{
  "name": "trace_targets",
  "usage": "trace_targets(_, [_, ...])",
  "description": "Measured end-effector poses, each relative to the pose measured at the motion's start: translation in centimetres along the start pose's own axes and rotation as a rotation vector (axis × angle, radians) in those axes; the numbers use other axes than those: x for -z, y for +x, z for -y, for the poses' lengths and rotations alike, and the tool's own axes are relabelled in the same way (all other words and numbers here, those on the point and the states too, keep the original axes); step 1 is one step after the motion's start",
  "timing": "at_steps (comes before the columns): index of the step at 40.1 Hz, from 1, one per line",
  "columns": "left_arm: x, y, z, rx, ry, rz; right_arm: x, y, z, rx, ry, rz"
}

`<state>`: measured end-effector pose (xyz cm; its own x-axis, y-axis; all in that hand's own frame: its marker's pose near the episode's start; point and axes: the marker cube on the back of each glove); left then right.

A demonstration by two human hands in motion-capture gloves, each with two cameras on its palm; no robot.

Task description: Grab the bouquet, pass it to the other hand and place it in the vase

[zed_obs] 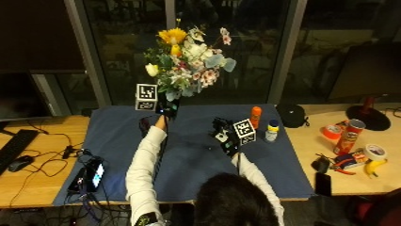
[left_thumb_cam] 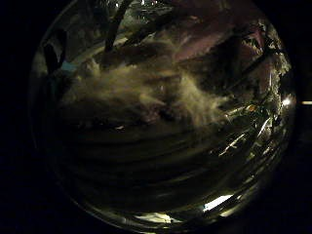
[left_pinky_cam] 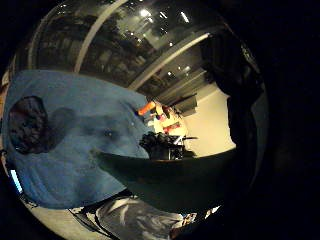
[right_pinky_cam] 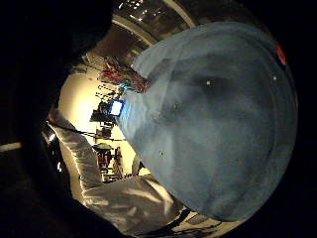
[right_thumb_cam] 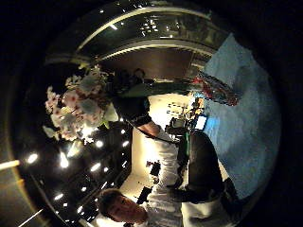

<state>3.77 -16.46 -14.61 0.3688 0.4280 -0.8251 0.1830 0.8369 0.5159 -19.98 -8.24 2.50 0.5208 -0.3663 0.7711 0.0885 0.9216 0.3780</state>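
The bouquet (zed_obs: 185, 61) of yellow, white and pink flowers stands upright in the air above the far edge of the blue cloth (zed_obs: 194, 160). My left hand (zed_obs: 166, 107) grips its dark stems from below, arm stretched forward. In the right thumb side palm view the bouquet (right_thumb_cam: 78, 111) shows with that hand (right_thumb_cam: 127, 101) round the stems. A dark vase (zed_obs: 145, 125) stands on the cloth beside my left forearm, also in the left little finger side palm view (left_pinky_cam: 27, 125). My right hand (zed_obs: 224, 133) hovers over the middle of the cloth, holding nothing, well right of the bouquet.
An orange bottle (zed_obs: 255, 114), a small yellow-capped bottle (zed_obs: 271, 131) and a black round object (zed_obs: 290, 114) sit at the cloth's far right. A red can (zed_obs: 353, 133), tape rolls (zed_obs: 376, 151) and a banana (zed_obs: 374, 167) lie further right. A phone (zed_obs: 94, 172) lies left.
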Motion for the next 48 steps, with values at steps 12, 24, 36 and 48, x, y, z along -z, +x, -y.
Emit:
trace_targets(12, [7.9,0.9,3.7,0.019,0.185,0.058,1.2,-0.5,1.1,0.015,0.042,-0.046])
trace_targets(24, [12.5,-2.1,5.6,0.082,0.285,0.039,0.2,-0.1,1.0,-0.012,-0.007,0.028])
trace_targets(36, [14.2,-4.7,6.7,0.142,0.295,0.028,0.2,-0.4,0.8,0.038,0.004,-0.019])
trace_targets(48, [13.5,-6.4,6.7,0.172,0.257,0.039,0.3,-1.2,0.1,-0.056,-0.124,0.158])
